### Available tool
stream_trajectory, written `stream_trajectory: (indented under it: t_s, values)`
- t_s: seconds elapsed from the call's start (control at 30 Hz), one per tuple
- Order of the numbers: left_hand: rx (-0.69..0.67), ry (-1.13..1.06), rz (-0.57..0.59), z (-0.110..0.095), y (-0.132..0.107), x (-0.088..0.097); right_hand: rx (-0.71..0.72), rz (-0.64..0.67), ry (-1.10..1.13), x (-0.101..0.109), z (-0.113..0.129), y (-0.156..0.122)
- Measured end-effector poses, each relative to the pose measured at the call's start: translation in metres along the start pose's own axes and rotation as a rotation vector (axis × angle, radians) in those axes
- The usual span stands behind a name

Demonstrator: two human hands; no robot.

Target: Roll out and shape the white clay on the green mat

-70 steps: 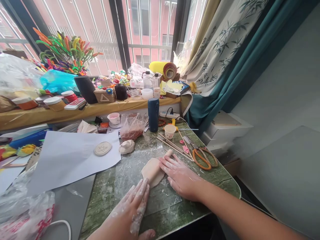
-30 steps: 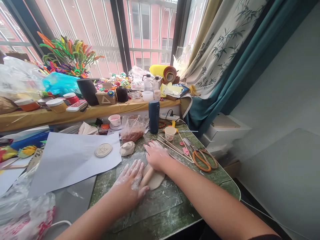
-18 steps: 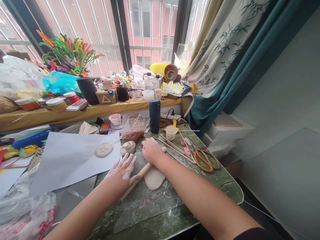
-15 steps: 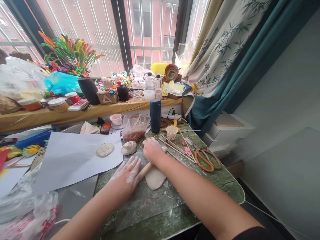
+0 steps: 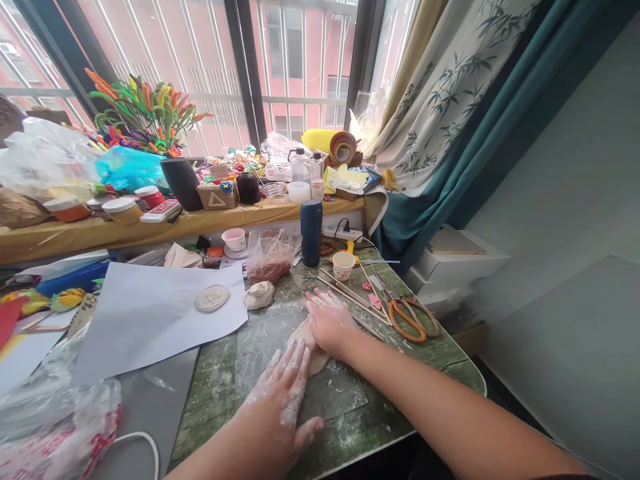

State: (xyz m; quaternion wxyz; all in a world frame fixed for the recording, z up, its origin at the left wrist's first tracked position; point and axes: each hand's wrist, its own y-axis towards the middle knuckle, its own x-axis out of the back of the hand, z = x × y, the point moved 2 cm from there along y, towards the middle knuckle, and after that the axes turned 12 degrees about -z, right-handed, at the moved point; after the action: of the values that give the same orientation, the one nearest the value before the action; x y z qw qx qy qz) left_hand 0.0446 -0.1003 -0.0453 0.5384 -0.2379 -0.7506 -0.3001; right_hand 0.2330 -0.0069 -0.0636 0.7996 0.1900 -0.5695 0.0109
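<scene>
A flattened piece of pale clay (image 5: 319, 361) lies on a clear sheet (image 5: 345, 395) over the green table. My left hand (image 5: 285, 387) rests palm down at the clay's left edge, fingers stretched and dusted white, thumb apart. Farther back and to the right, my right hand (image 5: 331, 321) lies flat over the clay with its fingers extended. The rolling pin cannot be made out; my hands may cover it. Behind them sits a lump of clay (image 5: 259, 295). A round clay disc with a star (image 5: 212, 299) lies on white paper (image 5: 150, 320).
Scissors (image 5: 407, 320), thin sticks (image 5: 357, 293) and a paper cup (image 5: 343, 265) are at the right. A blue cylinder (image 5: 311, 233) and a bag of brown material (image 5: 273, 257) stand behind. Crumpled plastic (image 5: 65, 427) lies front left; a crowded sill (image 5: 210, 215) runs along the back.
My hands were on a rolling pin over the clay; it no longer shows. The left hand has moved right and nearer, the right hand slightly right, its fingers now stretched out.
</scene>
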Motion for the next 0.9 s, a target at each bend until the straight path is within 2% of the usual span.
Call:
stream_trajectory:
  t_s: [0.17, 0.3, 0.43, 0.6, 0.77, 0.9]
  values:
    - [-0.090, -0.050, 0.017, -0.019, -0.011, -0.015, -0.003, -0.010, 0.029, 0.008, -0.009, -0.033]
    - [-0.123, -0.020, 0.028, -0.021, -0.010, -0.020, -0.004, -0.006, 0.033, 0.010, -0.009, -0.037]
    - [-0.079, 0.051, -0.018, -0.011, -0.004, -0.012, -0.034, 0.023, 0.000, 0.006, -0.003, -0.017]
    - [-0.025, 0.158, -0.063, 0.016, 0.011, 0.001, -0.035, 0.030, 0.001, -0.004, 0.005, 0.021]
    - [0.052, 0.179, -0.034, 0.040, 0.025, 0.005, -0.015, 0.042, 0.012, -0.014, 0.013, 0.054]
    - [0.145, 0.183, -0.016, 0.049, 0.032, 0.005, -0.015, 0.054, 0.009, -0.022, 0.017, 0.072]
